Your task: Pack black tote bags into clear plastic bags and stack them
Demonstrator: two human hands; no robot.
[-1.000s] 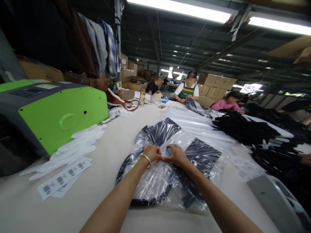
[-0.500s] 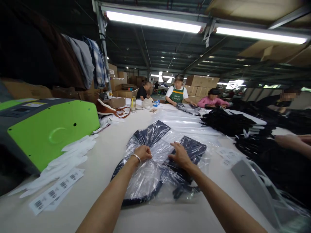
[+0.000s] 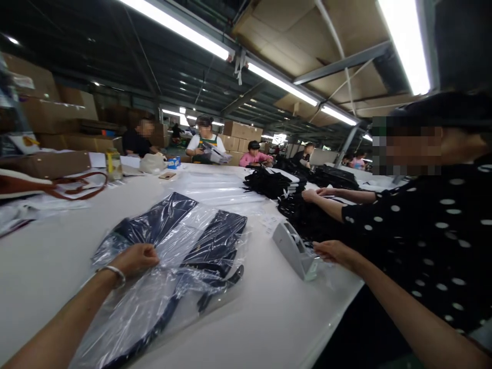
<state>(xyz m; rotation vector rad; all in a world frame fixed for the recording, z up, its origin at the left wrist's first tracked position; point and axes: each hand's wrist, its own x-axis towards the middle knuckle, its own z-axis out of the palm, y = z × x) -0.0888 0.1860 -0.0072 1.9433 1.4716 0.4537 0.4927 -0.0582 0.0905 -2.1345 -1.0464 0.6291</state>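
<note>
Pinching one bag [image 3: 179, 236] is the left hand [image 3: 136, 260], right hand [image 3: 338, 254] at one dispenser [image 3: 289, 250].

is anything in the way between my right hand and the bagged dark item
Yes, the grey tape dispenser stands between your right hand and the bagged dark item, close to the hand.

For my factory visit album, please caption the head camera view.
Left hand pinching clear plastic over a dark item, right hand at a grey tape dispenser.
</note>
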